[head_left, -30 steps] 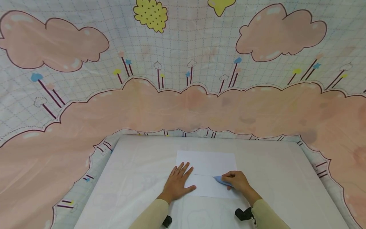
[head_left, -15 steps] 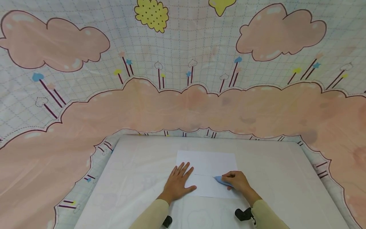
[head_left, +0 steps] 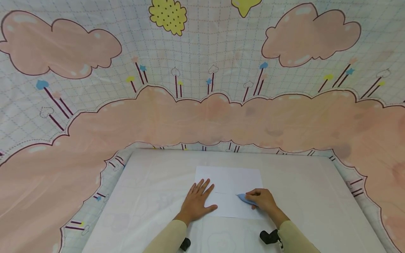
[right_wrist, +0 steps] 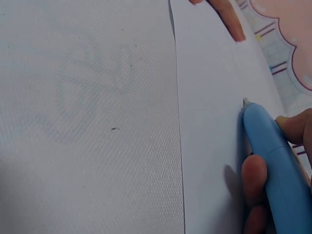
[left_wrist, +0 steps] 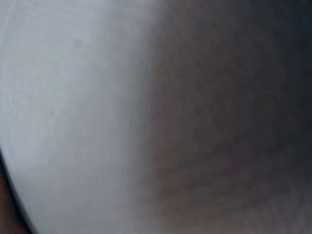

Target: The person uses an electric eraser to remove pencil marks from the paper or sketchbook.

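Observation:
A white sheet of paper [head_left: 227, 179] lies on the white table, with a faint thin line across its middle. My left hand [head_left: 197, 203] rests flat on the paper's left side, fingers spread. My right hand [head_left: 264, 201] grips a thick blue pen-shaped tool, which looks like an electric eraser [head_left: 244, 199]. In the right wrist view, the eraser [right_wrist: 273, 156] has a small pale tip touching or just over the sheet [right_wrist: 209, 122], held between thumb and fingers. Two fingers [right_wrist: 226, 19] of the left hand show at the top there. The left wrist view is too blurred to make out the hand's work.
The white table [head_left: 152, 175] carries a cover with faint printed shapes. Small dark crumbs [right_wrist: 115, 129] lie on it beside the paper. A patterned cloth [head_left: 202, 119] with clouds hangs behind and around the table. Black wrist devices [head_left: 269, 237] sit by the sleeves.
Both hands stay in the same places, and the blue eraser keeps its spot on the paper with hardly any visible shift. The head view has tilted very slightly.

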Motion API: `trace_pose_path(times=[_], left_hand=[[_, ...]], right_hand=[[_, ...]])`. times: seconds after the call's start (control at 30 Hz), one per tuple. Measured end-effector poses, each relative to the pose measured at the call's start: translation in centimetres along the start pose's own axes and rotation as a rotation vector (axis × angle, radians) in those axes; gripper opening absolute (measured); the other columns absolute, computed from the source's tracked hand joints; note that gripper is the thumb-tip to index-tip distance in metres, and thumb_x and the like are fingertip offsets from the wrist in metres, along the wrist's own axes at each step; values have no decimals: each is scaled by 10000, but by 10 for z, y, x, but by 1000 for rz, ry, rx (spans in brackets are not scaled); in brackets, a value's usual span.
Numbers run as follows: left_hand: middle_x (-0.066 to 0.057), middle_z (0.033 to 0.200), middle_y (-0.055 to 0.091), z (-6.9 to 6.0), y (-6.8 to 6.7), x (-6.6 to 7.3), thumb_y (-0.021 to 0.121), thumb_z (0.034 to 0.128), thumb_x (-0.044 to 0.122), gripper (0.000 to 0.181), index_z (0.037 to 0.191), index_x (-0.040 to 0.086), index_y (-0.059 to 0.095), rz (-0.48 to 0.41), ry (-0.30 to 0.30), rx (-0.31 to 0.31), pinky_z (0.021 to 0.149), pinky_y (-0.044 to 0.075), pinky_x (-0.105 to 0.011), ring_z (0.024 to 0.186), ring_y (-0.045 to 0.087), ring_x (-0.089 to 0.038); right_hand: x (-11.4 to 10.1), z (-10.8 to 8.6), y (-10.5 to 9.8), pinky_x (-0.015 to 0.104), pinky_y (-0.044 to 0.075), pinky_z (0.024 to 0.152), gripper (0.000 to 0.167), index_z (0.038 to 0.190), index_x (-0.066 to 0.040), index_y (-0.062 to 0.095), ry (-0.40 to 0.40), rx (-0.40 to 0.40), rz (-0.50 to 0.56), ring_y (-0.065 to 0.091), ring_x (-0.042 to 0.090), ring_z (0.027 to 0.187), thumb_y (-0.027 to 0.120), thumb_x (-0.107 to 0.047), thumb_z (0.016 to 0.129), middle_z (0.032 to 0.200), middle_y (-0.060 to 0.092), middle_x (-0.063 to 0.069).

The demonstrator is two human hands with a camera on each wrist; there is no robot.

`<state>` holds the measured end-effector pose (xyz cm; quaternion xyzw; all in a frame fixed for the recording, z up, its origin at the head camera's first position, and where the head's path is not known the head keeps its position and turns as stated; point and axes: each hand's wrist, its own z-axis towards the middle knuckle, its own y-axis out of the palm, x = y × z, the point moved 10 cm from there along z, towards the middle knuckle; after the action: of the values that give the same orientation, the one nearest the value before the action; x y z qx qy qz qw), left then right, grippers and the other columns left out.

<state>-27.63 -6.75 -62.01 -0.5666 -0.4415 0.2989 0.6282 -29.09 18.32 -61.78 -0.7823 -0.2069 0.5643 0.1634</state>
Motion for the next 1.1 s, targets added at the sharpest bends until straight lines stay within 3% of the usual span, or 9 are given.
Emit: trace_pose_path(times=[0.8, 1.1], left_hand=[[-37, 1648, 192, 5, -3, 0, 416, 915, 718, 820, 1555, 216, 315, -15, 25, 84, 1201, 168, -529, 1517, 160, -274], [-16, 1657, 152, 6, -1, 1, 404, 919, 718, 820, 1567, 230, 281, -19, 12, 52, 1214, 144, -514, 1526, 128, -252]], right_hand=[[-2, 7, -1, 275, 467, 657, 159, 939, -41, 756, -14, 6, -10, 593, 149, 504, 766, -165, 841, 754, 712, -3], [-2, 7, -3, 275, 465, 656, 172, 934, -44, 756, 1, -1, -5, 593, 152, 503, 775, -182, 834, 749, 712, -11]])
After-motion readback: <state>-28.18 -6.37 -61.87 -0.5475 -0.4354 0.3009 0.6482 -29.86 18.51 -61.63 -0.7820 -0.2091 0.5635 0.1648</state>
